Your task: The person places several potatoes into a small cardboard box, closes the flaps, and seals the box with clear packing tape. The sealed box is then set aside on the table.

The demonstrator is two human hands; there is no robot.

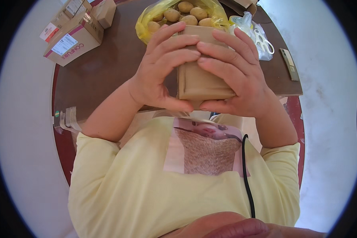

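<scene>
Between my two hands is a small brown cardboard box (204,85), raised over the near edge of the table. My left hand (162,65) wraps its left side, fingers across the top face and thumb at the lower edge. My right hand (238,71) grips the right side the same way, its fingertips meeting those of the left. Just beyond the box lies a yellow plastic bag (142,25), open at the top, with several potatoes (189,20) inside. The box's underside is hidden.
Cardboard boxes (75,39) are stacked at the far left of the dark brown table (103,71). White-handled scissors (263,43) rest on clear plastic at the far right. A phone (289,64) lies near the right edge. Tape strips (70,118) hang at the left front corner.
</scene>
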